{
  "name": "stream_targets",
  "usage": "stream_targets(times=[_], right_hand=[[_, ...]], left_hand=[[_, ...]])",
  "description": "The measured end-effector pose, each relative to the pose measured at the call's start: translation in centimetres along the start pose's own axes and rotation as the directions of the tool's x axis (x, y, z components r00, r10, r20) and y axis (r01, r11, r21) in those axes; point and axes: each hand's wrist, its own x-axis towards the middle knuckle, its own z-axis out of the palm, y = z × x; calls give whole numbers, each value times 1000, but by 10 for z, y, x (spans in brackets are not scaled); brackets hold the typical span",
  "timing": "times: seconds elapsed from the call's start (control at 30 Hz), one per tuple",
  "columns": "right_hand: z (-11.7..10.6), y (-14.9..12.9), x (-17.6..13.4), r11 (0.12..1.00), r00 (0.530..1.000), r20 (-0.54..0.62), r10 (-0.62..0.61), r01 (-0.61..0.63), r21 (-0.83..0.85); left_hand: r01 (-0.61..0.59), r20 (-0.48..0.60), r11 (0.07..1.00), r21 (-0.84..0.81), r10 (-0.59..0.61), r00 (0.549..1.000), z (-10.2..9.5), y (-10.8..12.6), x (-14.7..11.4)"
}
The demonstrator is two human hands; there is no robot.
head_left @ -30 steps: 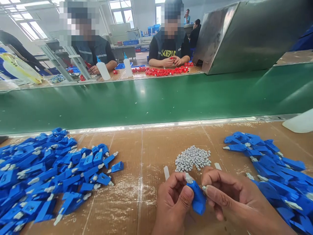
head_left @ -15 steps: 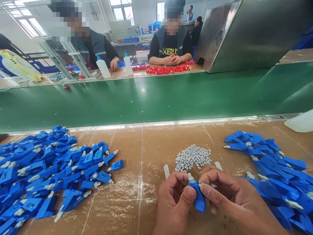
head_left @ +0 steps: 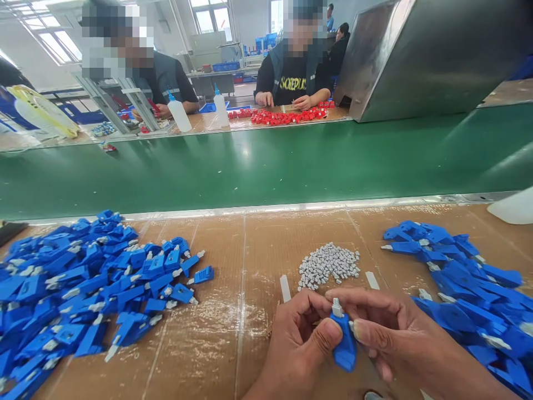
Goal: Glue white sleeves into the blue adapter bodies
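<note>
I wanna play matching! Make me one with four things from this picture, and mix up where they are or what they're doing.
Things:
1. green strip
2. pile of small grey pieces
3. heap of red parts
4. left hand

Places and doings:
A. lying on the far table, across from the person
B. holding a blue part
C. sitting on the near table
D. stretching between the two tables

Right pairs: 1-D, 2-C, 3-A, 4-B
</note>
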Motion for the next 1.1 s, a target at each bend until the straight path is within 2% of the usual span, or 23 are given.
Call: stream_targets(times=[0.1, 0.2, 0.37, 0.63, 0.73, 0.97, 1.03, 1.1], right_hand=[[-7, 0, 1, 999, 994, 110, 0, 5, -44], [-4, -5, 2, 997, 992, 120, -27, 36, -75], [8, -13, 5, 998, 991, 118, -62, 62, 1], [-6, 12, 2, 996, 985, 151, -79, 73, 41], [-8, 10, 1, 996, 988, 131, -79, 82, -18], [5, 0, 2, 941, 971, 106, -215, 235, -244], [7, 2, 4, 930, 973, 88, -213, 230, -287], [0, -2, 4, 924, 983, 61, -174, 185, -334]], left_hand=[[7, 20, 1000, -7, -7, 1000, 4, 7, -1], [17, 22, 1000, 26, -17, 1000, 9, 18, -4], [4, 23, 999, 52, -5, 1000, 13, 29, -7], [3, 41, 1000, 29, -4, 999, 18, 26, -3], [14, 31, 1000, 18, -14, 999, 17, 23, -3], [-36, 62, 998, 52, 33, 998, 11, 16, -4], [-29, 65, 995, 94, 22, 998, 12, 18, -3], [-7, 34, 978, 207, 0, 999, 8, 28, -4]])
